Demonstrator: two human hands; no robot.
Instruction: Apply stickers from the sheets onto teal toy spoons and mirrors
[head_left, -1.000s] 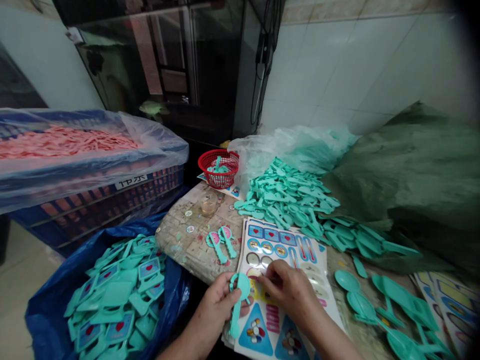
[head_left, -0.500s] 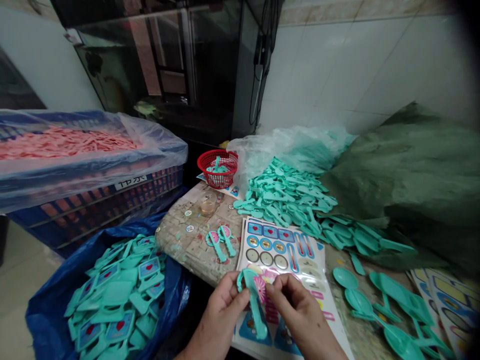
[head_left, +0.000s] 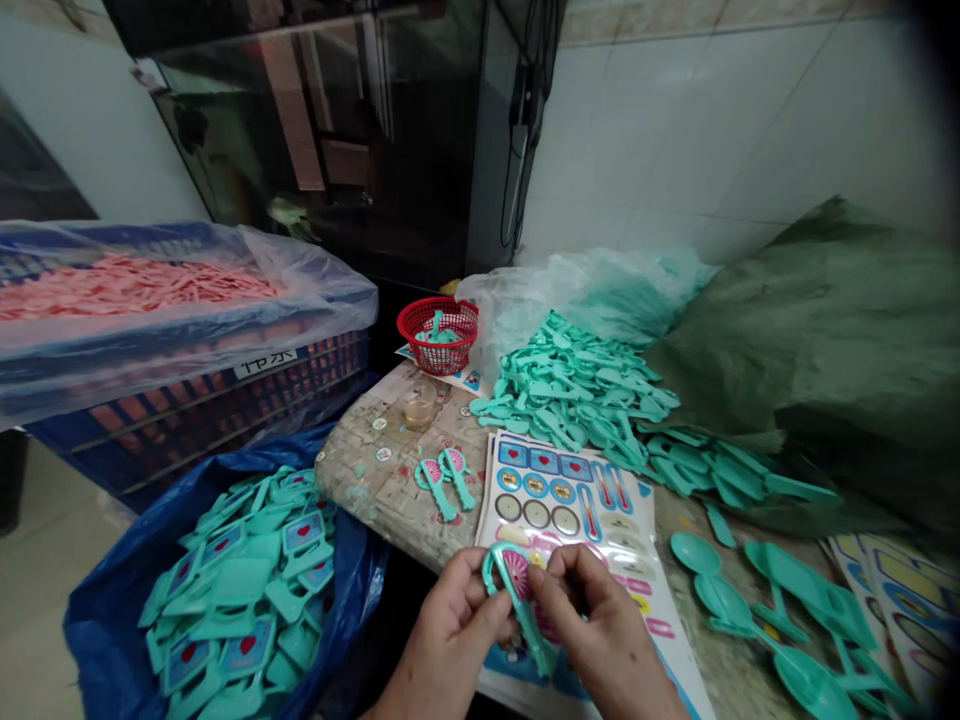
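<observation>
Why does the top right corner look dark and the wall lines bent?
In the head view, a wide lens probably bows the wall tiles and darkens that corner; the plastic sheet shows pale glare, while the left hand and right hand stay fairly sharp.

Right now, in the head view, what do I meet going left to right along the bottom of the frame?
Blue bag → left hand → teal frame → right hand → teal spoons → sticker sheets
</observation>
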